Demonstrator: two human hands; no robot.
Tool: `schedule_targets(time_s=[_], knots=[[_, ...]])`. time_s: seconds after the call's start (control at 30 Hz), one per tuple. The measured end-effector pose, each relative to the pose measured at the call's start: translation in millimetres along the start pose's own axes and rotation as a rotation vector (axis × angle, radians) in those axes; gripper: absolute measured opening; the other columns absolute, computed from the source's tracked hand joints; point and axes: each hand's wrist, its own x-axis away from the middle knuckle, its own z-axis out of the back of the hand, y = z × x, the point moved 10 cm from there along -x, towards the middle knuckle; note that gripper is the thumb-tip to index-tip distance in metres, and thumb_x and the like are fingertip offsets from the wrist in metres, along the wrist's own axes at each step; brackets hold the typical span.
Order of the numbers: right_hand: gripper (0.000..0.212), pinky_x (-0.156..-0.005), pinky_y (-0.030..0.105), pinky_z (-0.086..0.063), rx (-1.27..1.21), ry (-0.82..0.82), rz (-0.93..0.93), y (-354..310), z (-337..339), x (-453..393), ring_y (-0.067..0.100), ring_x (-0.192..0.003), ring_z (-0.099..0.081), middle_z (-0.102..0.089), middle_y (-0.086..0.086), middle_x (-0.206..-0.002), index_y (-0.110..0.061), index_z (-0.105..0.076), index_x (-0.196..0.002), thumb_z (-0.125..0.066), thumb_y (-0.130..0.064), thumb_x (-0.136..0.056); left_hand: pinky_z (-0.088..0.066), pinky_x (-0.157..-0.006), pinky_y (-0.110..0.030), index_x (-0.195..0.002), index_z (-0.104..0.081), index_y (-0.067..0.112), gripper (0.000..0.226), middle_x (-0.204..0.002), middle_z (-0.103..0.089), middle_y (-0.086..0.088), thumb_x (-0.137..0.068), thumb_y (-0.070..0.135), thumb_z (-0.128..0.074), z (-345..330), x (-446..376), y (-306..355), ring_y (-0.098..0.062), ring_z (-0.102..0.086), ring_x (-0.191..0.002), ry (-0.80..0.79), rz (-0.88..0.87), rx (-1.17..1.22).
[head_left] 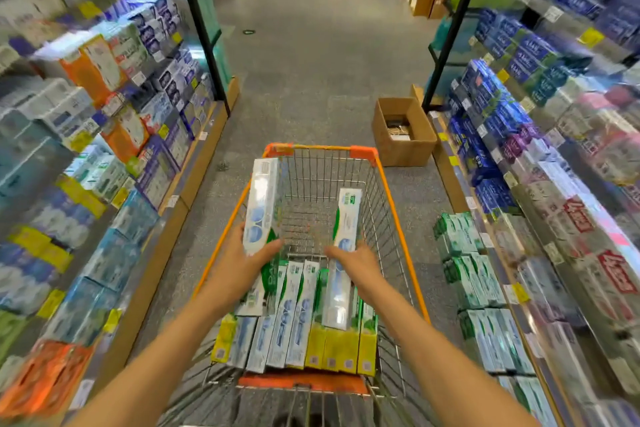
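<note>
An orange-rimmed wire shopping cart [382,177] stands in front of me in a store aisle. Several long toothpaste boxes [294,315] lie packed in its near end. My left hand [242,258] grips a white and blue toothpaste box [261,204] that stands tilted along the cart's left side. My right hand [356,262] holds a second white and green toothpaste box [346,218], which rises over the packed ones towards the cart's right side.
Shelves crammed with boxed goods line the aisle on the left [114,135] and on the right [540,156]. An open cardboard box [403,135] sits on the floor ahead at the right. The grey floor [311,55] runs on towards wooden racks far ahead.
</note>
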Motion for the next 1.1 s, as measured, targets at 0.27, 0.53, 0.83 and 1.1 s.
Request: schedule_targets(time_s=[0.27,0.53,0.83,1.1], knots=[[0.086,-0.095,0.03,-0.043,0.324,-0.002,-0.378,137,-3,-62,0.03,-0.125,-0.046,-0.037,0.017,-0.146,-0.001,-0.002,-0.15,-0.061,-0.021,-0.091,-0.04,-0.083,-0.023,-0.134,-0.031,0.029,0.057,-0.114,-0.049,0.01,-0.089,0.018,-0.063,-17,-40,-66,-0.013,-0.055,-0.109,-0.064,0.107,-0.065],[0.093,-0.105,0.036,-0.035,0.505,-0.091,-0.436,205,-51,-77,0.025,-0.129,-0.041,-0.026,0.017,-0.153,-0.002,-0.001,-0.15,-0.064,-0.034,-0.089,-0.045,-0.077,-0.015,-0.13,-0.033,0.031,0.056,-0.114,-0.053,0.016,-0.087,0.014,-0.065,-6,-59,-115,0.003,-0.055,-0.096,-0.117,0.159,-0.049],[0.062,-0.086,0.026,-0.042,0.486,0.169,-0.019,38,15,-98,0.024,-0.118,-0.052,-0.048,0.012,-0.139,-0.007,-0.032,-0.143,-0.062,-0.016,-0.09,-0.055,-0.069,-0.031,-0.125,-0.029,0.04,0.063,-0.106,-0.06,0.015,-0.08,0.02,-0.069,-21,-82,-108,-0.008,-0.064,-0.083,-0.411,0.085,-0.435],[0.077,-0.104,0.038,-0.035,1.311,-0.309,0.268,-44,-28,-33,0.027,-0.124,-0.046,-0.05,0.009,-0.136,-0.017,-0.038,-0.139,-0.076,-0.036,-0.075,-0.033,-0.095,-0.033,-0.131,-0.034,0.021,0.067,-0.114,-0.06,0.001,-0.076,0.04,-0.067,-131,-99,-42,-0.02,-0.056,-0.101,-0.771,-0.581,-1.323]])
